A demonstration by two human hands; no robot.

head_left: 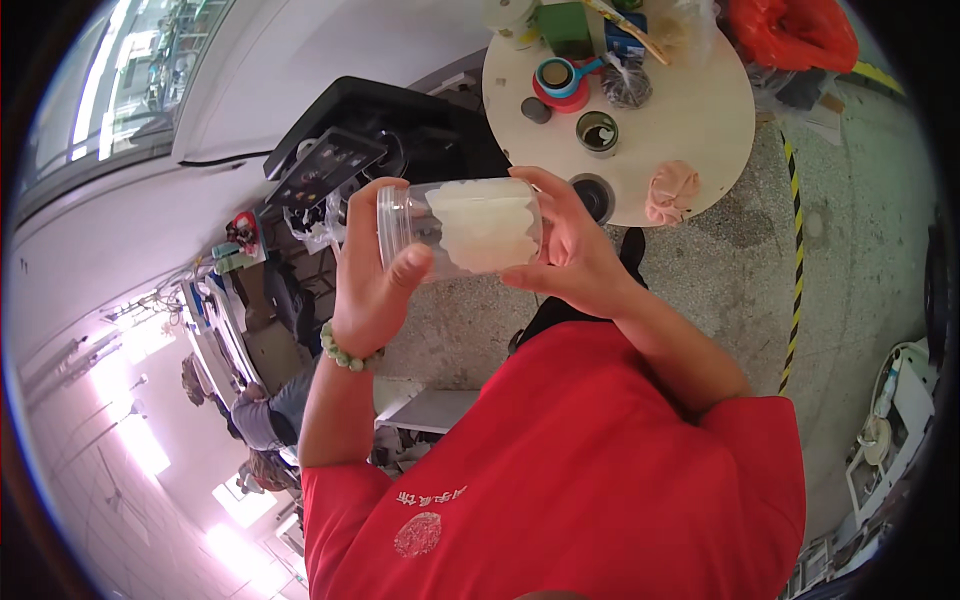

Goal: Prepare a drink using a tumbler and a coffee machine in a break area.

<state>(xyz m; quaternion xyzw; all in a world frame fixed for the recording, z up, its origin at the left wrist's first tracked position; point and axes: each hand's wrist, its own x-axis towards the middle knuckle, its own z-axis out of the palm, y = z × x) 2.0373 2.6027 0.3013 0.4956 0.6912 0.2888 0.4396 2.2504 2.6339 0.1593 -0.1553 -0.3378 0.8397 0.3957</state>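
Red shirt (600,480) fills the lower frame. Beyond it stands a round pale counter (690,120) carrying cups and bags. Held level in front of the chest is a clear jar (460,228) with a white filling. Left hand (375,290) is curled around its open end; right hand (570,245) cups its base, fingers wrapped over it.

A round pale table (700,110) bears cups, bags and a pink cloth (672,192).
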